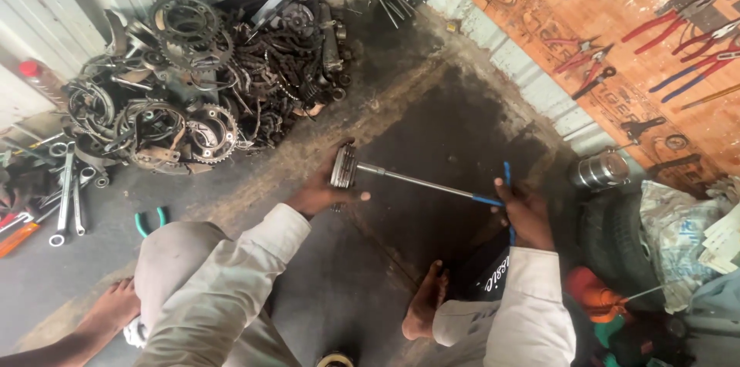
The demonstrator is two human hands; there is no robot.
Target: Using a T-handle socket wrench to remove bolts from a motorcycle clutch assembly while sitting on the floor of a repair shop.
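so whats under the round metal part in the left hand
Under the round metal part lies dark, oil-stained floor. The left hand grips its near side, hiding that face. A long T-handle wrench, held by the right hand, enters its far side.

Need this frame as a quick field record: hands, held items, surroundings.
left hand: grips a round ribbed metal part
right hand: on the blue T-handle
tool: long steel shaft runs from the handle into the metal part
posture: seated on the floor, bare foot forward
back left: scrap pile of sprockets and chains
floor left: spanners, green-handled pliers
right wall: orange board with pliers
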